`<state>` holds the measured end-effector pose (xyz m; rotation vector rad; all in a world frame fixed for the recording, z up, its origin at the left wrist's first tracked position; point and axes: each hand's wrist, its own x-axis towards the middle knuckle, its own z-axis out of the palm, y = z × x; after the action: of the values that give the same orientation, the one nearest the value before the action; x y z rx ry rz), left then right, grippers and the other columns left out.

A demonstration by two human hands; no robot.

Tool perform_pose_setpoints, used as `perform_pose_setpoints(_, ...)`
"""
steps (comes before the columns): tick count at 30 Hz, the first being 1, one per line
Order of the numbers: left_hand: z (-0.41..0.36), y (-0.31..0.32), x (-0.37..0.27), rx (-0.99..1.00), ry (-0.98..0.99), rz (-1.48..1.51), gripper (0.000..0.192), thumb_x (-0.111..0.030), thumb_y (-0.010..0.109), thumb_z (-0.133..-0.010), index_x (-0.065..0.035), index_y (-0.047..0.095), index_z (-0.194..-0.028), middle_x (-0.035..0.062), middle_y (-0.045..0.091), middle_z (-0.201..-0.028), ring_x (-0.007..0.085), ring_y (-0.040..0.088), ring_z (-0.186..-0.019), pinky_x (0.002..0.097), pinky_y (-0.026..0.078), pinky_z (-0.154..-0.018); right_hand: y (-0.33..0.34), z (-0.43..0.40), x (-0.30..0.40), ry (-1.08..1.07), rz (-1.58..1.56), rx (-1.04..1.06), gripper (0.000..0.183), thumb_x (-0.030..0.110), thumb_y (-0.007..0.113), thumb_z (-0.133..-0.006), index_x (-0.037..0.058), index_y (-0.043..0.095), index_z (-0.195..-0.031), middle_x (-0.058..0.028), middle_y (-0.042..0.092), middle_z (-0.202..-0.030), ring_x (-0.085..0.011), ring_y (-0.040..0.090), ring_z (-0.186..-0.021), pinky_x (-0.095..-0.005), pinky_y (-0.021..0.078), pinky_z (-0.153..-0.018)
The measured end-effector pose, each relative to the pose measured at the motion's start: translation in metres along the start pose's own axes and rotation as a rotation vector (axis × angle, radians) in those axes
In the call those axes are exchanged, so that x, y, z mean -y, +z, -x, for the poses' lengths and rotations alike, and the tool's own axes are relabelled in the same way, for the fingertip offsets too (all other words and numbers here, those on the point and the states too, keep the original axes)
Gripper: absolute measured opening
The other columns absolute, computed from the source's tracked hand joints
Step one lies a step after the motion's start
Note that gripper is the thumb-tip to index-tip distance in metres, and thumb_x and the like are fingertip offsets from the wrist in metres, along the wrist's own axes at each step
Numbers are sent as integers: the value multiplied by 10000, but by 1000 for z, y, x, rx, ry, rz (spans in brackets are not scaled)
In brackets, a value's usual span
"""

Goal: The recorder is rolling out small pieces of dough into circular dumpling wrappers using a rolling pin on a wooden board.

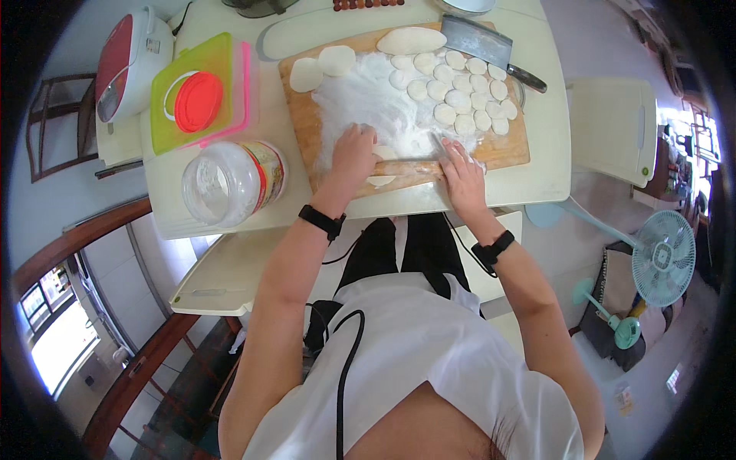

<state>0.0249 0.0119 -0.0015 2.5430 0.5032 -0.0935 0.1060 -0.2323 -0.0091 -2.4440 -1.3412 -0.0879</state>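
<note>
A wooden rolling pin [409,168] lies across a flattened round of dough [381,180] near the front edge of a floured wooden board [506,154]. The dough shows on both sides of the pin. My right hand [464,175] rests over the pin's right end, fingers stretched forward. At the dough's left edge is my left hand [354,150], with curled fingers; its grip is hidden. Several small dough discs [458,99] cover the board's right part. Two larger flat rounds [337,60] lie at the far left, and a dough log [411,41] at the back.
A cleaver [478,41] lies on the board's far right corner, handle past the edge. Left of the board stand a clear plastic jar [224,184] and a green-lidded box [192,54] carrying a red lid [198,102]. A rice cooker [138,63] is farther left; a fan [663,257] stands right.
</note>
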Motion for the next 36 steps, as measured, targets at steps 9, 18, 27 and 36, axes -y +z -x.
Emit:
perform_pose_setpoints(9,-1,-20,2,180,-179,127,234,-237,714,-780,-70,669,-938,143,649,-932,322,629,-902,416,490,-788,-8,1,-7,24,-32,1,215,128,636,-804,79,604,-1011,-60,454,-1444,-256,472,-1290,-398,404,-962)
perform_pose_setpoints(18,-99,-86,24,-31,-88,285,395,-221,682,-856,-21,622,-1191,129,704,-983,213,672,-824,319,504,-766,-3,6,-13,49,-14,2,217,126,649,-783,53,593,-979,-68,447,-1447,-266,474,-1285,-423,417,-940)
perform_pose_setpoints(27,-150,-52,84,-441,-150,179,316,-179,675,-818,-8,653,-1083,138,656,-1088,293,634,-950,362,497,-822,-19,4,-4,59,-95,26,325,117,695,-723,63,588,-1025,-79,453,-1436,-270,480,-1268,-420,406,-952)
perform_pose_setpoints(36,-134,12,-14,-167,-42,12,346,-295,747,-760,-70,642,-1001,104,627,-1022,315,553,-1006,378,433,-913,-17,5,-9,69,-78,-33,326,115,691,-732,67,576,-1033,-72,460,-1429,-269,482,-1265,-407,393,-953)
